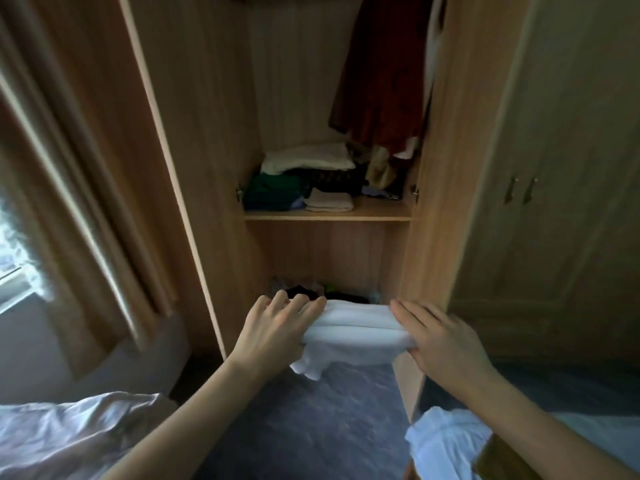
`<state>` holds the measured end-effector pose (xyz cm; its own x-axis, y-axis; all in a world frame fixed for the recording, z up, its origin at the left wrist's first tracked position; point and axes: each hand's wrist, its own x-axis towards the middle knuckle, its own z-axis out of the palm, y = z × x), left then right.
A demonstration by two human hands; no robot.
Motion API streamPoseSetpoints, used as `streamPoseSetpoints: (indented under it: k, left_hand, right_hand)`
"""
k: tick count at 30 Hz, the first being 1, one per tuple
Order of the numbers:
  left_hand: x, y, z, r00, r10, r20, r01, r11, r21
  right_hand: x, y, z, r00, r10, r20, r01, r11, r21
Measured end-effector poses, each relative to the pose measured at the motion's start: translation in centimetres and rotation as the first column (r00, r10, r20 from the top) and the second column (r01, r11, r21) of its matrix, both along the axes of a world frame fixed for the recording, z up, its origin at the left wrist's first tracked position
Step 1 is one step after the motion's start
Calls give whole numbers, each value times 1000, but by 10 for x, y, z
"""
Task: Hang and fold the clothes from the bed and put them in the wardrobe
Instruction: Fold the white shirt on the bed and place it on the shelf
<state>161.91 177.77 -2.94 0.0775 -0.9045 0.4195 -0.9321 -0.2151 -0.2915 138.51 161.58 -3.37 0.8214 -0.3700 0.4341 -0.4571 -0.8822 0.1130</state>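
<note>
Looking through the head camera, I record both bare hands extended toward the open wardrobe [433, 202], carrying one folded white garment [356, 336] between them. The left hand [277, 332] grips the garment's left end, fingers curled over the top edge and thumb hidden beneath the cloth. The right hand [440, 341] clamps the right end, fingers laid flat along the top and pressed down on the fold. The garment is held level, with a loose corner drooping from its underside above the dark carpet [311, 427]. It sits at the mouth of the wardrobe's lower compartment, just in front of a heap of dark and mixed clothes [329, 294] lying at the bottom; I cannot tell whether it touches them. Above, the wooden shelf [327, 214] bears folded stacks: a white pile [308, 159] on top of dark items, a green garment [273, 194] at the left, a small beige folded piece [329, 202] at the front. A rust-red garment [377, 81] hangs at the upper right of the interior. Pale bedding [69, 434] lies at the lower left, and a second white cloth [446, 441] lies at the lower right, beneath the right forearm. A curtain [86, 202] hangs at the left beside a window. A second wardrobe with closed doors [554, 168] stands at the right.
</note>
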Motion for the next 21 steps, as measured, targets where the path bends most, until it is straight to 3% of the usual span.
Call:
streamPoseSetpoints:
  k: [10, 21]
  left_hand:
    - [92, -87, -7, 997, 29, 71, -32, 999, 41]
    - [203, -225, 3, 992, 114, 60, -120, 989, 87]
  right_hand:
    - [97, -116, -2, 984, 179, -7, -179, 980, -87]
    - [224, -272, -4, 972, 237, 1, -236, 969, -67]
